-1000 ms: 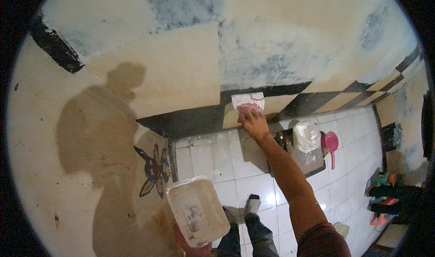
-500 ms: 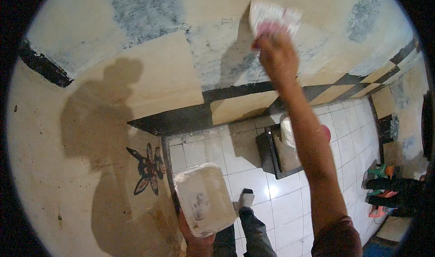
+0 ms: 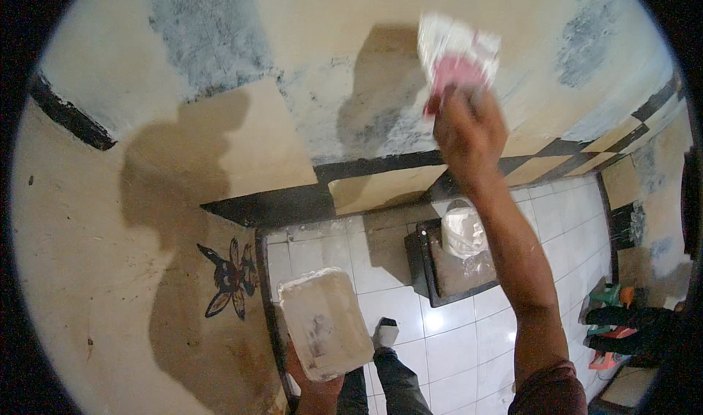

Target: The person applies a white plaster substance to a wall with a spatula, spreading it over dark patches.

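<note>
My right hand, arm stretched out, is closed around a putty knife with a red handle and a wide blade coated in white. The blade is close to the patchy cream wall; whether it touches cannot be made out. Low on the left, my left hand supports a shallow rectangular tray from beneath and along its side. Pale putty smears its inside and rim, and most of that hand's fingers are hidden under it.
A dark box-like stand holds a white bucket, partly behind my right forearm. White floor tiles meet a wall with black checks. Green and orange objects lie beside dark-clothed legs at far right.
My right hand and the putty knife have shifted right and downward in the picture, and the blade's shadow stands farther from it. More of the bucket shows. The tray stays in my left hand.
</note>
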Available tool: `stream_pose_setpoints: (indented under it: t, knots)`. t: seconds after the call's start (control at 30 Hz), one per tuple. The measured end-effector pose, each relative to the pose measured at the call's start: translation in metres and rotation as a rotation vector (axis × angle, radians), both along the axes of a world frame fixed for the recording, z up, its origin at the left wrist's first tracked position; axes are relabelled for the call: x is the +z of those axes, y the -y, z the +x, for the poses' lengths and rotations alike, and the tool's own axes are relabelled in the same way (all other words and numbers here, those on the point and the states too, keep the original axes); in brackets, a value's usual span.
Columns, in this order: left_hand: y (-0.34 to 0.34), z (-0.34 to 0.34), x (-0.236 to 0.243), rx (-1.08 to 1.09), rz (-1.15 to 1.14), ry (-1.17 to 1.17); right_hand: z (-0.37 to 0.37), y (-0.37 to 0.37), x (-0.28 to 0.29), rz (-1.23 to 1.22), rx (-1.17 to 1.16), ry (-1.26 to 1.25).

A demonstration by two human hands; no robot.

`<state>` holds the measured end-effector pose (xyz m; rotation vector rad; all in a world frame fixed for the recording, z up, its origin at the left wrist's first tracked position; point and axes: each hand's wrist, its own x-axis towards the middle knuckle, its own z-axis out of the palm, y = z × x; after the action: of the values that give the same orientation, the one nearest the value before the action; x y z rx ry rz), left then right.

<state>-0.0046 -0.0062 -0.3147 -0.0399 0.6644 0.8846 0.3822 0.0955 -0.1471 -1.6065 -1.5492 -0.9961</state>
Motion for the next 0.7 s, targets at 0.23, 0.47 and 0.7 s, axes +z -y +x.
stream_pose_setpoints:
  t: [0.23, 0.47, 0.7]
  knots:
    - [-0.005, 0.035, 0.025, 0.010, 0.045, -0.031, 0.028, -0.027, -0.087, -0.144, -0.091, -0.098]
    - [-0.005, 0.053, 0.007, 0.047, 0.005, 0.125, 0.021, 0.059, -0.311, -0.680, -0.155, -0.052]
    - [0.003, 0.057, 0.020, 0.020, 0.056, -0.079, -0.008, 0.005, -0.025, 0.100, 0.012, -0.054]
